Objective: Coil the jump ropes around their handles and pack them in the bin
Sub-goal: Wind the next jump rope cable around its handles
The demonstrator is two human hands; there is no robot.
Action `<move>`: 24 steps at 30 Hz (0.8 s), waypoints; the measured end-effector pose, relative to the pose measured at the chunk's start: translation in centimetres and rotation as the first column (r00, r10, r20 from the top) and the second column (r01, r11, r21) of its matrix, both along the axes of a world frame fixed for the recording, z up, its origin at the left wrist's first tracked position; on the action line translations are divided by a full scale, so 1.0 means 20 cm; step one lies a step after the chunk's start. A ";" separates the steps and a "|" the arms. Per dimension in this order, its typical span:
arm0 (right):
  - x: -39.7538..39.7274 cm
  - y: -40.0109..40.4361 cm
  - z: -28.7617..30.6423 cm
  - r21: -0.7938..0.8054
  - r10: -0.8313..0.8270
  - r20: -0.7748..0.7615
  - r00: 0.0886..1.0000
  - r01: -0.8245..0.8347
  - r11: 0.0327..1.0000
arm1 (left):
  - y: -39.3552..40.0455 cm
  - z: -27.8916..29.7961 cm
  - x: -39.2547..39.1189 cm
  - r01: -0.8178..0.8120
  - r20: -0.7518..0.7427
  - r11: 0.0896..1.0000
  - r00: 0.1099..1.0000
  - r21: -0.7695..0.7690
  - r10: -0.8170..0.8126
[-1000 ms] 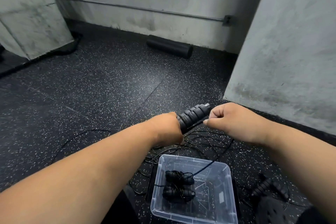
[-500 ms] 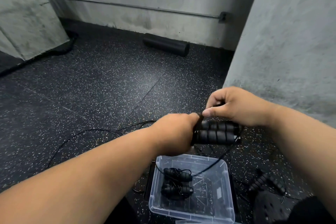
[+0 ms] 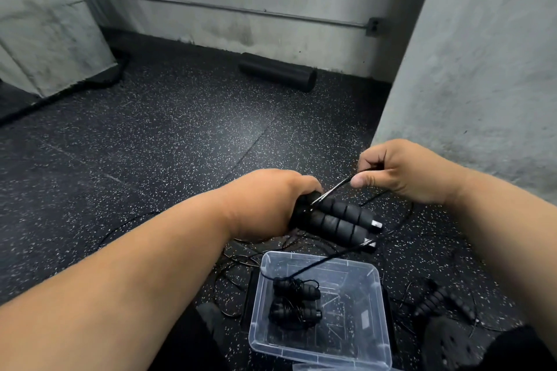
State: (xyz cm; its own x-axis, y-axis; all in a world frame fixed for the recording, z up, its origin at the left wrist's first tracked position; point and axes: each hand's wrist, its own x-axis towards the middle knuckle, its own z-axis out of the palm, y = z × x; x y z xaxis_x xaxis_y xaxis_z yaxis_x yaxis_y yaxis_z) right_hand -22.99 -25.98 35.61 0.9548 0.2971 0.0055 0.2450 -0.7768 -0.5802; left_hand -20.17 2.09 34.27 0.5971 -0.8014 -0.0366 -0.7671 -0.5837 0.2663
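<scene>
Location type: gym or training room. Indicators — black speckled rubber flooring [image 3: 168, 135] laid in tiles, bare concrete walls [image 3: 482, 48], a black foam roller [image 3: 277, 72] lying against the far wall, and several jump ropes [image 3: 440, 303] scattered on the floor beside a clear bin [image 3: 376, 310].

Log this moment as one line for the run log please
left hand: grips paired handles | right hand: pinches cord | bin: one coiled rope

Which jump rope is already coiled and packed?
The coiled rope inside the bin. The pair of handles is gripped by the left hand; a third set lies on the floor right of the bin.
</scene>
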 end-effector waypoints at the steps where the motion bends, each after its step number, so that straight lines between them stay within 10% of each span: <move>1: 0.00 0.00 0.00 -0.006 0.000 0.027 1.000 0.000 1.000 | 0.03 0.00 0.02 -0.037 0.009 0.999 0.999 0.028 0.036; 7: -0.01 0.16 0.01 0.215 -0.064 0.106 0.992 0.040 0.976 | 0.08 -0.03 0.05 -0.111 0.050 0.981 0.993 0.160 0.104; 16: 0.00 0.21 -0.03 0.413 -0.173 -0.084 0.981 0.192 0.890 | -0.01 -0.01 -0.08 -0.159 -0.153 0.946 0.981 -0.281 0.120; 24: -0.11 0.44 -0.26 0.043 -0.130 -0.207 0.970 0.142 0.989 | 0.01 -0.12 -0.03 -0.524 -0.665 0.773 0.724 -0.358 0.183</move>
State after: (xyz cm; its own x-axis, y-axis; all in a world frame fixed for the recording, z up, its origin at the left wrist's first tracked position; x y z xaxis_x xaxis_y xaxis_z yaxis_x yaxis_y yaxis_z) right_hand -25.13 -17.20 30.42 0.9691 0.1694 -0.1793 0.0123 -0.7590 -0.6509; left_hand -20.86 2.31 31.93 0.8358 -0.5323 -0.1343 -0.1297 -0.4292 0.8938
